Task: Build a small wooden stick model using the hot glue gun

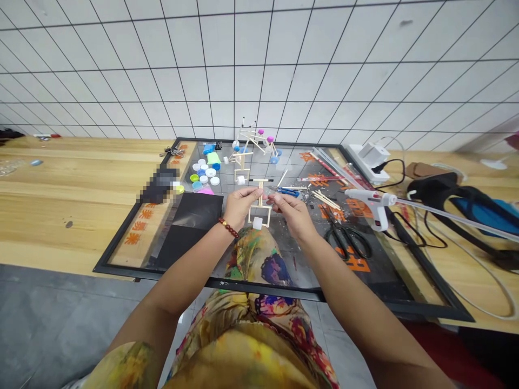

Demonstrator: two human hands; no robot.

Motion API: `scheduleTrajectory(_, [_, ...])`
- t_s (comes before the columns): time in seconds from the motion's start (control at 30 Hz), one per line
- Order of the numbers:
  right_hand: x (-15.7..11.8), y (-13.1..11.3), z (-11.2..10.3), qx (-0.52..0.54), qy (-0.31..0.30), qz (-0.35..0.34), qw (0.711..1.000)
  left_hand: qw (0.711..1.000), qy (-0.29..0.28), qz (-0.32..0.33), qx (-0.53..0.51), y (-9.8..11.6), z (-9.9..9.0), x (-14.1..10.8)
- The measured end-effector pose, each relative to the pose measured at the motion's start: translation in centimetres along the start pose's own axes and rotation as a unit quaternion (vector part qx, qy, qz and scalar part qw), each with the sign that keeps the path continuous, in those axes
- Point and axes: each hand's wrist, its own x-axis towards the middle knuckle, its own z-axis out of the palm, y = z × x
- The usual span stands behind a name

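My left hand (240, 204), with a beaded bracelet at the wrist, pinches a small frame of pale wooden sticks (268, 217) by its upright. The frame has a square lower part with a white block (257, 222) at its near side, and a dark-coated crossbar (261, 180) at its far end. Close beside the upright, my right hand (292, 212) has thumb and forefinger pressed together; what they hold, if anything, is too small to make out. Just past the right fingers lies a blue cutter (287, 191). Loose pale sticks (326, 200) are scattered to the right.
Coloured bottle caps (210, 172) and black sheets (198, 210) lie left on the black-framed glass panel (279, 289). Stick models (253, 141) stand at the back. Black-handled scissors (348, 240), a white glue gun (371, 202), its cable and a power strip (367, 166) are right.
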Motion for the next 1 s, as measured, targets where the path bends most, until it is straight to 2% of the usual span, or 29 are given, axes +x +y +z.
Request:
scheduleTrajectory(0.2, [0.0,-1.1,0.4,0.016,0.051,-0.037,0.998,0.999,-0.018,-0.037,-0.002,-0.1,0.2,-0.4])
scheduleTrajectory(0.37, [0.2,-1.6,0.4,0.034,0.063,-0.084,0.994,0.997,-0.052,-0.063,0.014,-0.2,0.7,-1.2])
scheduleTrajectory(0.6, [0.3,-1.7,0.1,0.017,0.060,-0.103,0.993,0.994,-0.080,-0.064,0.025,-0.4,1.2,-1.7])
scheduleTrajectory(0.77, [0.3,-1.8,0.2,0.004,0.061,-0.110,0.992,0.991,-0.107,-0.040,0.067,-0.4,1.3,-1.9])
scheduleTrajectory(1.0, [0.3,-1.6,0.3,-0.001,0.049,-0.090,0.995,0.993,-0.094,-0.034,0.068,-0.4,1.4,-2.1])
